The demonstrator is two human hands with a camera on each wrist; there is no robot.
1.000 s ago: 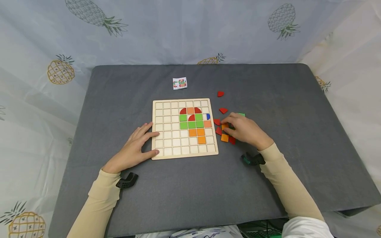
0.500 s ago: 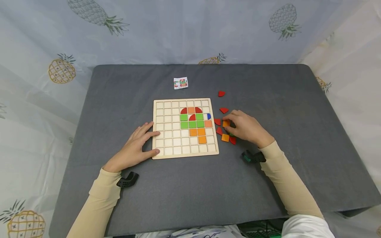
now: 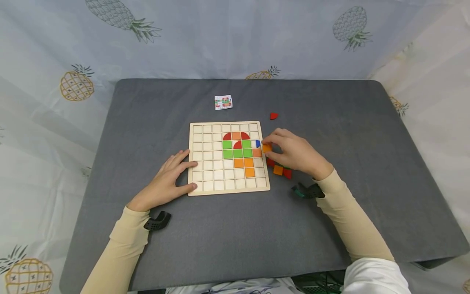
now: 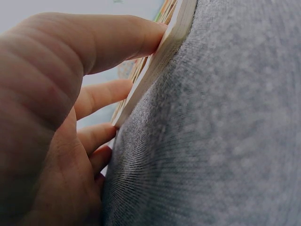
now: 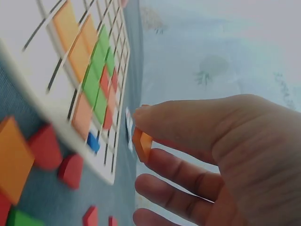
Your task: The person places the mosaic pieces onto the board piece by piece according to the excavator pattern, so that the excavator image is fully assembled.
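A square wooden grid board point(image 3: 216, 185) lies on the table, with green, orange, red and blue tiles set in its right half. Along the board's left edge, my left hand point(image 3: 161, 183) rests with fingers spread and fairly straight, thumb and fingertips on the rim. Between thumb and fingertips, my right hand point(image 3: 295, 151) pinches an orange square tile point(image 5: 142, 143). In the head view that tile overlaps the board's right edge, close to the small blue piece point(image 3: 258, 143). The right wrist view shows the tile raised above the loose pieces.
Right of the board lie loose tiles: an orange square point(image 3: 278, 170), a red piece point(image 3: 287, 174) and others partly hidden under my right hand. A red piece point(image 3: 273, 116) lies farther back. Behind the board is a small printed pattern card point(image 3: 223, 102).
My right hand has picked up an orange square tile from the loose pieces and moved left with it to the board's right edge. The left hand stays put.
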